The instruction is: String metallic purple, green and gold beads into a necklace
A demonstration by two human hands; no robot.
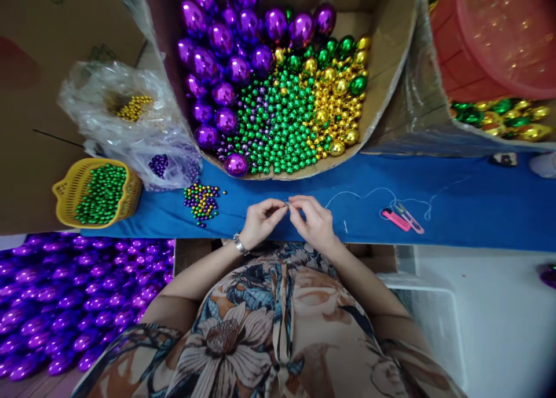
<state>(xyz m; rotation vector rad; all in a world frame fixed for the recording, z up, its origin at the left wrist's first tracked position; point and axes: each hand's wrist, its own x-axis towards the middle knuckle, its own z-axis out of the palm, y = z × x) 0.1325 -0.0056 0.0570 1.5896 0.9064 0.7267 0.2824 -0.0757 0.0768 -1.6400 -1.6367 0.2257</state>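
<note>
My left hand (264, 220) and my right hand (313, 219) meet at the fingertips above the front of the blue cloth (365, 175). Both are closed in a pinch on something tiny between them, too small to make out. White thread (360, 195) trails over the cloth from beside my right hand to a pink-handled cutter (396, 219) and small thread snips (410, 218). Left of my hands lies a loose pile of small purple, green and gold beads (201, 203). A short white bit (346, 226) rests on the cloth right of my right hand.
A cardboard box (386, 73) of purple, green and gold balls stands beyond my hands. Left are a yellow basket (65, 198) of green beads and plastic bags (82, 97) of beads. Large purple balls (78, 305) fill the lower left. A red basket (452, 44) sits upper right.
</note>
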